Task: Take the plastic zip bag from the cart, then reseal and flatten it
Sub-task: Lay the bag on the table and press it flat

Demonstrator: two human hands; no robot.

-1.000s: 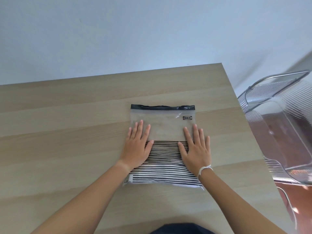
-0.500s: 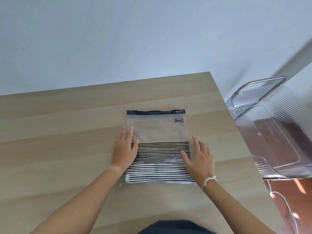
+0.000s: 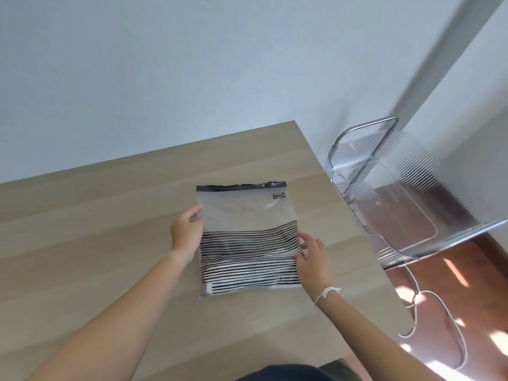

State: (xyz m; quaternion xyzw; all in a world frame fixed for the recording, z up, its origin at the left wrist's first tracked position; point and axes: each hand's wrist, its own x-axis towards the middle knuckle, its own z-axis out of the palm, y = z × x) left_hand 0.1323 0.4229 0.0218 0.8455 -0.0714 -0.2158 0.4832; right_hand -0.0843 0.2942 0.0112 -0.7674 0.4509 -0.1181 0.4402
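Head view: flat, black-striped zip bag (image 3: 247, 237)

The see-through plastic zip bag (image 3: 247, 215) has a black strip along its top edge and a small black logo box near its top right corner. Its upper half is clear and looks a bit milky. Its lower half has thin black stripes over white, running side to side. The light brown wooden table (image 3: 96, 243) has pale bands of grain. The clear plastic cart (image 3: 384, 204) has fine ribbed lines and a shiny silver metal frame. The wall (image 3: 192, 64) is pale blue-grey. The floor (image 3: 481, 284) is reddish brown with bright sun spots. A thin white string (image 3: 327, 292) circles one wrist.
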